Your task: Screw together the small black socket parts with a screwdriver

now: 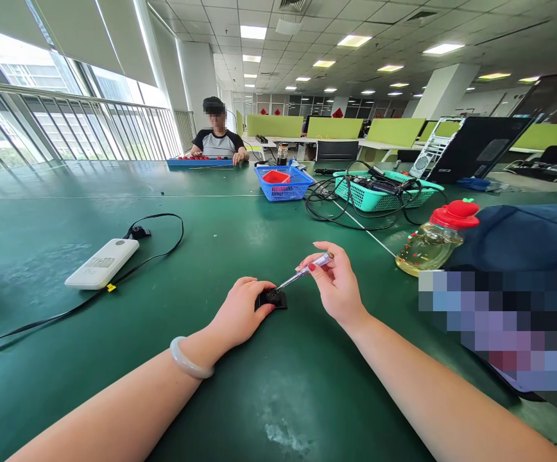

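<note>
A small black square part (273, 298) lies on the green table (269, 385) in front of me. My left hand (240, 314) rests on its left side and pins it with the fingertips. My right hand (336, 282) pinches a thin silver screwdriver (302, 273) between thumb and fingers. The tool slants down to the left, and its tip touches the top of the black part. A pale bangle sits on my left wrist.
A white power bank (101, 263) with a black cable (163, 247) lies at the left. A bottle with a red cap (432, 242) and a dark blue bag (514, 256) sit at the right. Blue (283, 183) and teal (379, 192) baskets stand farther back. A person (217, 138) sits at the far end.
</note>
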A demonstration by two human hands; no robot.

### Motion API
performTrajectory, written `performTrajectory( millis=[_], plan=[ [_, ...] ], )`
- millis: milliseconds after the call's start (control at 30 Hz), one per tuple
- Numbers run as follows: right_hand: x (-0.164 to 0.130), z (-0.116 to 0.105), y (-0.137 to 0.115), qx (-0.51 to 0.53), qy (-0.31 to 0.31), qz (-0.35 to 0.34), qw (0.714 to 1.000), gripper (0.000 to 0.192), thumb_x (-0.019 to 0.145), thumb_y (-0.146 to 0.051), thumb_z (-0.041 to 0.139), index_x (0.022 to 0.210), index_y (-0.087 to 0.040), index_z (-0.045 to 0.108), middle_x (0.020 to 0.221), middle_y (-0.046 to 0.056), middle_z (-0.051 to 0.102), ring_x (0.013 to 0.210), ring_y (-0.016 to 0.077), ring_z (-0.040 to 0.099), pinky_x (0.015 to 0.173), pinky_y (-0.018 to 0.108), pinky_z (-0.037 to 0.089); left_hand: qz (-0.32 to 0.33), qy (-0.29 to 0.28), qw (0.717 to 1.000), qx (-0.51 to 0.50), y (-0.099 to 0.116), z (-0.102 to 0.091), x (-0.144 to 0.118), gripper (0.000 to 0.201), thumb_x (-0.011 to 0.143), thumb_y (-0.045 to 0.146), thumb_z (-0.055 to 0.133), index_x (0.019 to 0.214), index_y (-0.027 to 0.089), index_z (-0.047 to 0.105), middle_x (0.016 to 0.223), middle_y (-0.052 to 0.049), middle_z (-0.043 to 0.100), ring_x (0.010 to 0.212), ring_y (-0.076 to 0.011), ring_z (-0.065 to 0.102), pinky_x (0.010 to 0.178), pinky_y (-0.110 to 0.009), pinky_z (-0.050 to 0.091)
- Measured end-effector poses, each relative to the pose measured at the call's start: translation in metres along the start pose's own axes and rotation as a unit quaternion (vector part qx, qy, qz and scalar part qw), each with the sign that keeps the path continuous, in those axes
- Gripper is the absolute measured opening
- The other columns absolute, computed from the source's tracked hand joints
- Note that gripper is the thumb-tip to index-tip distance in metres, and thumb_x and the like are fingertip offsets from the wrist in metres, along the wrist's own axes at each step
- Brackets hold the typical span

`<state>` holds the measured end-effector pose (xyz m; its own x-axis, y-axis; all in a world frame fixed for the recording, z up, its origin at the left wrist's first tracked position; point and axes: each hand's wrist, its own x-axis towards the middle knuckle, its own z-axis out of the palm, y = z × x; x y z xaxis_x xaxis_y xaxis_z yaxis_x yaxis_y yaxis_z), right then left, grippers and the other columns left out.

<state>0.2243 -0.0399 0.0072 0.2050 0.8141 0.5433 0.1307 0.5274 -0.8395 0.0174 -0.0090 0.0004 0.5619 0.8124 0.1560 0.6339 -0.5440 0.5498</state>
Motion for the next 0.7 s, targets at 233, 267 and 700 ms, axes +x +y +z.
performTrajectory(
  millis=[233,267,700],
  plan=[
    [-0.0021,0.0,-0.0001,-0.025,0.019,-0.018,0.999,0.032,0.092,-0.042,0.065,0.12,-0.03,0.053,0.091,0.0,0.069,0.086,0.0198,0.071,0.086,0.041,0.057,0.004,0.005,1.0,-0.008,0.0005,-0.0007,-0.0005,0.031,0.086,0.022,0.063,0.116,0.025,0.069,0.118,-0.006,0.071,0.127,-0.0285,0.052,0.11,-0.047,0.044],
    [-0.0018,-0.0001,-0.0001,-0.024,0.02,-0.014,0.999,0.033,0.092,-0.042,0.066,0.119,-0.03,0.054,0.091,0.0,0.069,0.086,0.0199,0.071,0.086,0.041,0.057,0.006,0.007,1.0,-0.008,0.0001,-0.0004,-0.0005,0.03,0.086,0.022,0.063,0.116,0.025,0.069,0.118,-0.006,0.071,0.127,-0.0285,0.053,0.11,-0.047,0.045],
    [0.0058,-0.0049,0.0015,0.069,-0.004,0.07,0.995,0.052,0.09,-0.051,0.066,0.136,-0.033,0.052,0.098,0.001,0.074,0.088,0.0211,0.074,0.101,0.05,0.053,0.004,0.007,1.0,-0.009,0.0006,-0.0004,0.0003,0.03,0.086,0.024,0.062,0.115,0.025,0.069,0.115,-0.006,0.071,0.124,-0.0286,0.054,0.109,-0.047,0.045]
  ],
)
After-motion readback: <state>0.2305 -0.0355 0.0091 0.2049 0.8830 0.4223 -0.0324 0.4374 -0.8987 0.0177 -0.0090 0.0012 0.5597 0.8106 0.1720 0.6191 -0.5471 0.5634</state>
